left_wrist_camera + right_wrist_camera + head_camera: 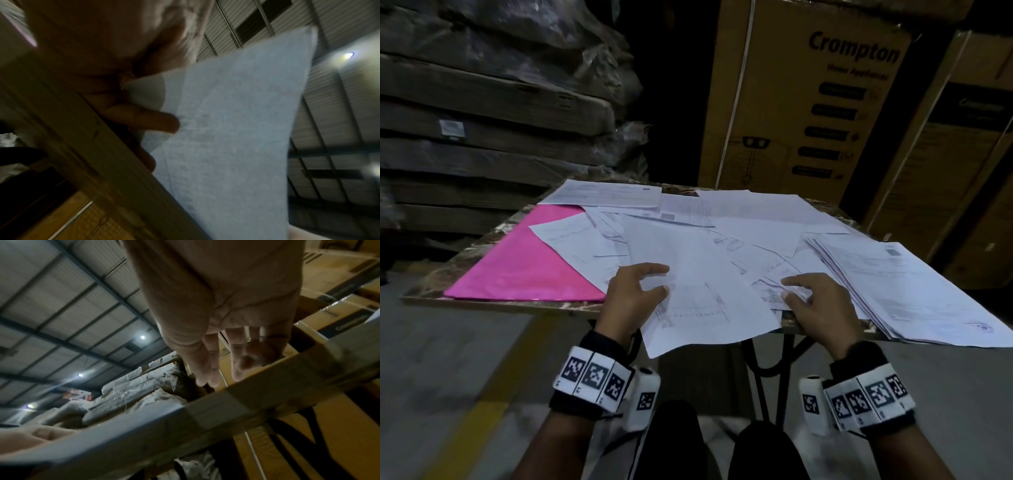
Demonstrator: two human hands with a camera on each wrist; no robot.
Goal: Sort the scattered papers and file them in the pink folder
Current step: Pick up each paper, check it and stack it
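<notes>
L hand (631,294) pinches a sheet (698,284) beside pink folder (527,263); R hand (822,308), fingers loose, rests on scattered papers (753,219)

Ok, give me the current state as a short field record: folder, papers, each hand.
pink folder: lies closed on the table's left side, loose sheets overlapping its right edge
loose papers: scattered across the table's middle
paper stack: rough pile at the right
left hand: pinches a large sheet that overhangs the near table edge
right hand: fingers extended over small sheets near the front edge, gripping nothing
filed in folder: nothing visible
</notes>
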